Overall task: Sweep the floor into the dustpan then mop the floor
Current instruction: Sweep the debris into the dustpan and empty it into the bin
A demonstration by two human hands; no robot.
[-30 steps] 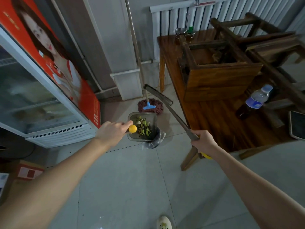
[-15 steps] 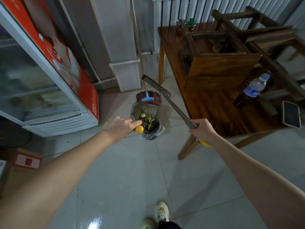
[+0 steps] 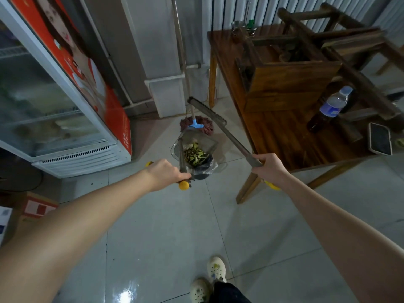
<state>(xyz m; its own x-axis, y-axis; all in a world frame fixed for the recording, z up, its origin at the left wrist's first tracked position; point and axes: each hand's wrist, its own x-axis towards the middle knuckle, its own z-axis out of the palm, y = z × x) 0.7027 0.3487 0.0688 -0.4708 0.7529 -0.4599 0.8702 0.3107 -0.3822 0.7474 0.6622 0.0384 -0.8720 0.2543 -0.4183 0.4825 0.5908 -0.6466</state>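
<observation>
Centre frame: the left hand point(image 3: 166, 174) is wrapped tight round the dustpan's long handle, just above its yellow end cap point(image 3: 183, 185). The dustpan point(image 3: 197, 139) hangs tipped over a small bag-lined bin point(image 3: 204, 171), with a heap of dry leaves point(image 3: 194, 155) sitting at its lower lip. To the right, the right hand point(image 3: 271, 170) is clamped on the broom point(image 3: 231, 138) shaft, its bristle head point(image 3: 207, 110) raised off the tiles beside the wooden table point(image 3: 273, 132).

That pan looks light and rigid, but the leaves are loose and featherweight, so a sharp tilt could scatter them past the bin. Gripping near the cap gives the best leverage.

Just behind the bin the mop point(image 3: 196, 125) leans on the wall. Its stringy head will likely be floppy and heavy if wet; the pole, mid-height, is probably the place to grab.
</observation>
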